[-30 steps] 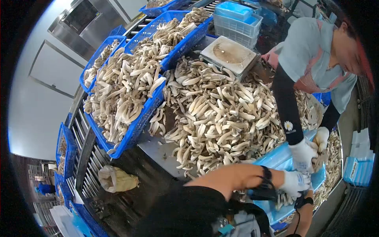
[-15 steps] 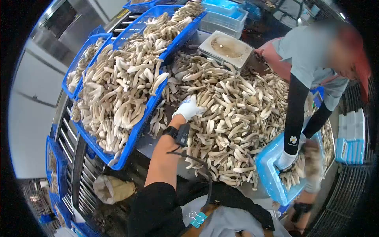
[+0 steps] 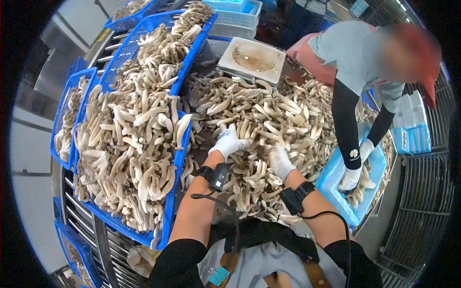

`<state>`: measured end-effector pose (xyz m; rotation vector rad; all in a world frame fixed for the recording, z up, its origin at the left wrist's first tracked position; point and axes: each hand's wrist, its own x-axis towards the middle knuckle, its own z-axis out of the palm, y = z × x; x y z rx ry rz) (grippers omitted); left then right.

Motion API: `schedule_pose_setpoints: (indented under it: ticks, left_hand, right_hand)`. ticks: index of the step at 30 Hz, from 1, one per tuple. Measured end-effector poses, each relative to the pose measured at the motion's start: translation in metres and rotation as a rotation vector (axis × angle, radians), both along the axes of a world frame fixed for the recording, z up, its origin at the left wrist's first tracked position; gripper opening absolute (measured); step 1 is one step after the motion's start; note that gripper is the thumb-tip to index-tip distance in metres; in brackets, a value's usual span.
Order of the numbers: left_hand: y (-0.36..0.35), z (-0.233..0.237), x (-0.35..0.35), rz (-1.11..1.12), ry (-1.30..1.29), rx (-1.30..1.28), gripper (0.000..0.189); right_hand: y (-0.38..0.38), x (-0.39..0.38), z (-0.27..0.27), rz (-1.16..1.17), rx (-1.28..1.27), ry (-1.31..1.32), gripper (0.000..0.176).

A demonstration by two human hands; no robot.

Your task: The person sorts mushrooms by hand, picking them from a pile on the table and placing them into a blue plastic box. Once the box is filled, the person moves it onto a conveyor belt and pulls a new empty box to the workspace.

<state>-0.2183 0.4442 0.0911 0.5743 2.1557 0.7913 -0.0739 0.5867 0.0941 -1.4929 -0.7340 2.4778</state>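
Two white-gloved hands work over a broad heap of pale-stemmed mushrooms (image 3: 276,120) spread across a worktop (image 3: 214,47). The left hand (image 3: 230,142) rests at the heap's left edge with thumb and fingers spread, gripping nothing that shows. The right hand (image 3: 281,164) reaches into the middle of the heap; its fingers are blurred, and whether they have closed on any stems is unclear.

The heap lies directly before the wearer, presumably so both hands can reach it easily. At left, a large blue crate (image 3: 181,161), piled above its rim with more mushrooms, stands by the worktop over rollers (image 3: 81,211), likely so that heavy loads can slide. A scale (image 3: 252,57) sits beyond the heap at the far side. At right, a co-worker in a red cap (image 3: 420,53) has both gloved hands inside a light-blue tub (image 3: 329,185), perhaps to settle the mushrooms there.

Half a second earlier, the wearer's right hand was down beside the tub; now it is at the heap, near the left hand, which keeps its place. The co-worker's hands are at the tub in both moments.
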Motion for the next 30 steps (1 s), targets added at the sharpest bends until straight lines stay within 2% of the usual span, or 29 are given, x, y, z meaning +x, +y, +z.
schedule_pose_setpoints:
  ticks: [3, 4, 5, 6, 7, 8, 9, 10, 12, 13, 15, 16, 17, 18, 19, 20, 21, 22, 24, 25, 26, 27, 28, 29, 30]
  left_hand:
    - [0.012, 0.024, -0.002, -0.034, 0.011, -0.075, 0.104]
    - [0.017, 0.028, -0.003, -0.045, 0.013, -0.1, 0.104]
    - [0.021, 0.032, -0.003, -0.042, 0.015, -0.148, 0.104]
    - [0.02, 0.011, -0.006, -0.017, -0.016, -0.06, 0.104]
    - [0.018, 0.009, -0.006, -0.027, -0.043, -0.024, 0.104]
    - [0.016, 0.009, -0.007, -0.032, -0.067, 0.015, 0.104]
    - [0.016, -0.012, -0.006, 0.025, -0.196, 0.073, 0.103]
    - [0.014, -0.01, -0.001, 0.045, -0.193, 0.092, 0.103]
    - [0.007, -0.002, 0.007, 0.083, -0.181, 0.124, 0.103]
    - [0.008, -0.008, 0.005, 0.068, -0.205, 0.146, 0.106]
    - [0.015, -0.017, 0.0, 0.031, -0.101, 0.066, 0.108]
    - [0.02, -0.01, -0.002, 0.014, -0.053, 0.028, 0.108]
    - [0.029, -0.002, -0.008, -0.01, -0.036, -0.052, 0.11]
    - [0.031, 0.001, -0.011, 0.001, -0.11, -0.021, 0.111]
    - [0.033, 0.004, -0.013, 0.003, -0.13, -0.023, 0.107]
    - [0.035, 0.008, -0.014, 0.006, -0.15, -0.025, 0.103]
    - [0.035, 0.005, -0.014, 0.097, -0.233, 0.087, 0.077]
    - [0.029, 0.004, -0.019, 0.117, -0.536, 0.23, 0.06]
    - [0.016, 0.014, -0.016, 0.116, -0.687, 0.257, 0.056]
    - [0.009, -0.011, -0.014, 0.129, -0.679, 0.306, 0.053]
    - [-0.001, 0.007, -0.005, 0.127, -0.814, 0.397, 0.053]
    - [-0.01, -0.01, 0.0, 0.146, -0.881, 0.432, 0.054]
    - [-0.016, -0.005, 0.006, 0.166, -0.946, 0.47, 0.055]
    - [-0.023, 0.0, 0.017, 0.232, -0.91, 0.54, 0.058]
    - [-0.028, 0.0, 0.023, 0.228, -0.871, 0.549, 0.059]
  right_hand:
    - [0.029, 0.017, -0.021, 0.146, 0.071, -0.007, 0.03]
    - [0.029, 0.008, -0.004, 0.189, 0.037, -0.083, 0.029]
    - [0.018, 0.003, 0.008, 0.088, 0.042, -0.024, 0.053]
    - [0.021, 0.014, -0.023, 0.119, 0.101, 0.041, 0.033]
    - [0.015, 0.015, -0.025, 0.145, 0.16, 0.106, 0.017]
    - [0.015, 0.027, -0.022, 0.017, -0.17, 0.273, 0.012]
    - [-0.012, 0.013, -0.005, -0.12, 0.076, 0.131, 0.022]
    - [-0.028, 0.01, 0.03, -0.177, -0.045, 0.089, 0.036]
    - [-0.048, 0.011, -0.003, 0.024, 0.395, 0.063, 0.044]
    - [-0.053, 0.001, -0.009, 0.016, 0.533, 0.083, 0.043]
    - [-0.051, -0.006, 0.006, 0.338, 0.792, -0.178, 0.044]
    - [-0.042, -0.01, -0.002, 0.352, 0.788, -0.211, 0.048]
    - [-0.029, -0.015, -0.02, 0.239, 0.666, -0.148, 0.053]
    - [-0.017, -0.02, -0.043, 0.141, 0.566, -0.099, 0.059]
    - [-0.014, -0.025, -0.048, 0.071, 0.493, -0.076, 0.065]
    - [-0.014, -0.018, -0.05, 0.253, 0.723, -0.169, 0.069]
    - [-0.017, -0.013, -0.041, 0.413, 0.959, -0.285, 0.074]
    - [-0.021, -0.01, -0.048, 0.307, 0.838, -0.214, 0.073]
    - [-0.03, -0.008, -0.035, 0.147, 0.568, -0.028, 0.075]
    - [-0.034, -0.007, -0.018, 0.093, 0.405, 0.076, 0.076]
    - [-0.037, -0.006, -0.002, 0.041, 0.242, 0.16, 0.08]
    - [-0.034, 0.003, -0.007, 0.133, 0.32, 0.184, 0.078]
    - [-0.032, 0.009, 0.008, 0.219, 0.349, 0.195, 0.072]
    - [-0.031, 0.015, 0.025, 0.304, 0.381, 0.208, 0.066]
    - [-0.022, 0.019, 0.031, 0.39, 0.3, 0.231, 0.068]
